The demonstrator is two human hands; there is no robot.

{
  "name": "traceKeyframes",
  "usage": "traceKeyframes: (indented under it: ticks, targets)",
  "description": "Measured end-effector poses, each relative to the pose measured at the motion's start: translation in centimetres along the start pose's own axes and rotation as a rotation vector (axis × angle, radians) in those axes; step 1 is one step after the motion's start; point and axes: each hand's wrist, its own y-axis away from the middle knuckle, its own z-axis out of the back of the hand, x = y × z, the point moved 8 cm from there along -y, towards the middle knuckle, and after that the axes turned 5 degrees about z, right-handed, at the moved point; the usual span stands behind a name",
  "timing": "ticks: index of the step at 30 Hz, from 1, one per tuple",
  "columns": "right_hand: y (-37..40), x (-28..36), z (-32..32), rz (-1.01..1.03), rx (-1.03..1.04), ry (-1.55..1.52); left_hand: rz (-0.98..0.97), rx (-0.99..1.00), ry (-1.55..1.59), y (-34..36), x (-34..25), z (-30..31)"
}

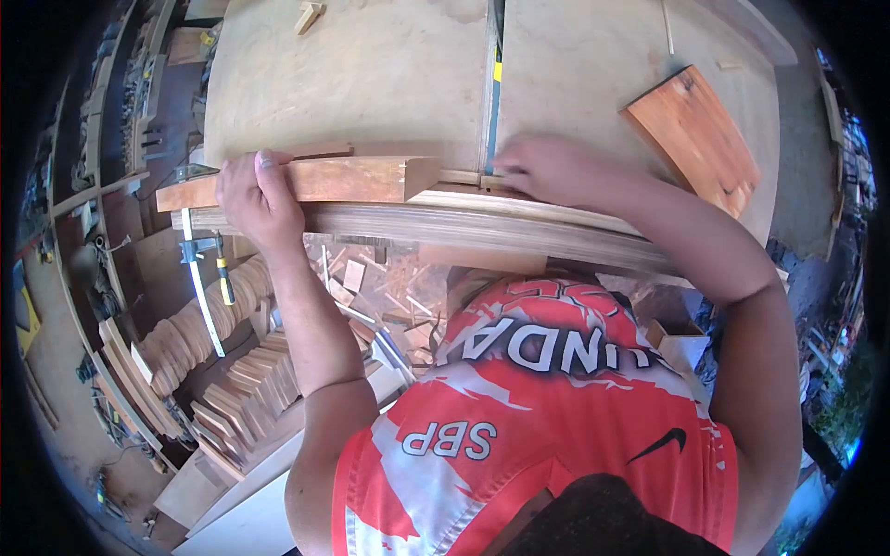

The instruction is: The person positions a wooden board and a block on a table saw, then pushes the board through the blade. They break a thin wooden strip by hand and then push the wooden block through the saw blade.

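My left hand (260, 196) wraps over a reddish-brown wooden board (357, 179), fingers on its far side and thumb on top. The board lies along the front fence (556, 227) of a plywood panel (352, 83), its cut end facing right. My right hand (547, 169) is blurred and hovers or rests beside the fence, just right of the dark slot (494, 102) that runs across the panel. Whether its fingers hold anything cannot be made out. A bar clamp (197, 278) with a yellow and black handle hangs from the fence's left end, below my left hand.
A wide orange-brown board (695, 139) lies at the panel's right. A small wood offcut (310, 17) sits at the far left. Stacked wood pieces (246, 385) stand at lower left, with scraps (354, 275) on the floor. An open wooden box (679, 347) is at my right side.
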Motion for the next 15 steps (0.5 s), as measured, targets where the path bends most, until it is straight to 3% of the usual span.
traceKeyframes:
  ticks: [2,4,7,8,12,14,15]
  targets:
    - [-3.0,1.6,-0.2,0.064,-0.058,-0.007,0.015,0.007,-0.011,-0.1,0.0,0.1]
    - [-4.5,1.5,-2.4,-0.066,0.296,-0.103,0.035,0.011,-0.035,0.0,-0.1,0.1]
    - [-5.0,1.0,-2.9,-0.031,0.385,-0.092,0.058,0.019,-0.029,0.0,0.2,0.0]
    - [-5.0,1.7,-2.2,0.044,0.308,-0.085,-0.029,-0.060,-0.003,-0.1,-0.9,0.2]
    - [-3.5,1.3,-1.6,-0.045,0.348,-0.223,0.049,0.002,-0.014,0.0,0.3,-0.1]
    - [-2.9,1.0,1.0,0.053,-0.006,-0.123,0.018,-0.013,-0.014,0.0,-0.2,0.1]
    - [-2.9,0.6,1.1,0.048,-0.005,-0.126,0.018,-0.008,-0.011,0.0,-0.2,0.1]
